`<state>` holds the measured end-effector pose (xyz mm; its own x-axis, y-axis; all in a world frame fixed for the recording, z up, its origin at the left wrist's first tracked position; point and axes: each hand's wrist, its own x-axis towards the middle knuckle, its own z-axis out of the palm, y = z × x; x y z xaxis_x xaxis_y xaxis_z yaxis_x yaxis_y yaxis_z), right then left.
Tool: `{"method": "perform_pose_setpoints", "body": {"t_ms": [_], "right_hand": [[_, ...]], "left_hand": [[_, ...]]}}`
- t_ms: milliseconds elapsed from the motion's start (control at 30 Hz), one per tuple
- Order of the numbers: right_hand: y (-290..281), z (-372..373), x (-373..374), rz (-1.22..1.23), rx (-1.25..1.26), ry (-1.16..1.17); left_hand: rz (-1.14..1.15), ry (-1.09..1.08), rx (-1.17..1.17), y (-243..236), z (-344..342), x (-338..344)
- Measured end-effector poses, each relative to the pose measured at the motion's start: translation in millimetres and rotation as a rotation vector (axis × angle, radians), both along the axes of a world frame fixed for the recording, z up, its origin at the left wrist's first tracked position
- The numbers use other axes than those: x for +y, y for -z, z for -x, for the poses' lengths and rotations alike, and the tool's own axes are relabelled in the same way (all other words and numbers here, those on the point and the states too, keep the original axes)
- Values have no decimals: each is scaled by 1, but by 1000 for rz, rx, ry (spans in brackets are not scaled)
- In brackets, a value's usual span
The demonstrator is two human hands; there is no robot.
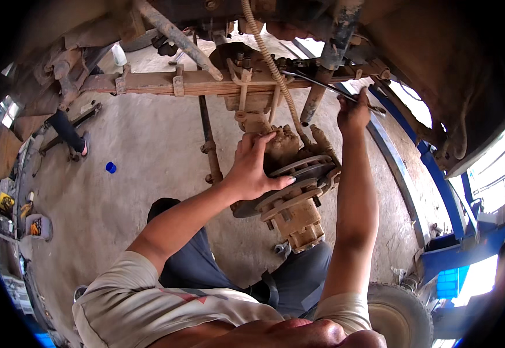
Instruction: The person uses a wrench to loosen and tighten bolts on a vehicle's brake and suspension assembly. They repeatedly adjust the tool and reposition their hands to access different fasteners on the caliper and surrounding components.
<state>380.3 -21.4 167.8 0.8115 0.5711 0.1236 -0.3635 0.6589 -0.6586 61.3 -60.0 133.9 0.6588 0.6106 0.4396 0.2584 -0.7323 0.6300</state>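
Observation:
My right hand (354, 113) is closed around the handle of a long metal wrench (322, 84). The wrench's far end reaches the bolts by the leaf spring (165, 83) under a vehicle; its contact there is too small to make out. My left hand (251, 165) rests with thumb and fingers spread against a dirty wheel hub assembly. Its fingers touch the brown brake caliper (282, 146), and its thumb lies over the brake disc (304, 168). A ribbed hose (275, 72) runs down between my hands. Below the disc sits the muddy hub (299, 223), close to my knees.
A metal tube (336, 43) hangs left of my right hand. A blue cap (111, 167) lies on the concrete floor (107, 226). Another person's foot (84, 145) shows at left. A tyre (406, 313) lies at lower right, near blue metal beams (443, 197).

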Motion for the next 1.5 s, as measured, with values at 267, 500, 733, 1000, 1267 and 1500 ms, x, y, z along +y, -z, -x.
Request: {"method": "perform_pose_setpoints", "body": {"t_ms": [267, 500, 733, 1000, 1267, 1500], "right_hand": [[13, -28, -158, -184, 74, 262], [117, -86, -289, 793, -545, 726], [318, -106, -301, 1732, -1192, 308], [490, -107, -340, 2115, -1028, -274], [167, -105, -193, 882, -982, 666], [-82, 14, 8, 265, -1270, 296]], "left_hand": [[52, -17, 29, -3, -4, -3], [33, -16, 13, -2, -3, -4], [62, -44, 23, -8, 2, -8], [13, -14, -7, 1, -3, -3], [48, -23, 16, 1, -3, -9], [15, -18, 2, 1, -3, -5]]}}
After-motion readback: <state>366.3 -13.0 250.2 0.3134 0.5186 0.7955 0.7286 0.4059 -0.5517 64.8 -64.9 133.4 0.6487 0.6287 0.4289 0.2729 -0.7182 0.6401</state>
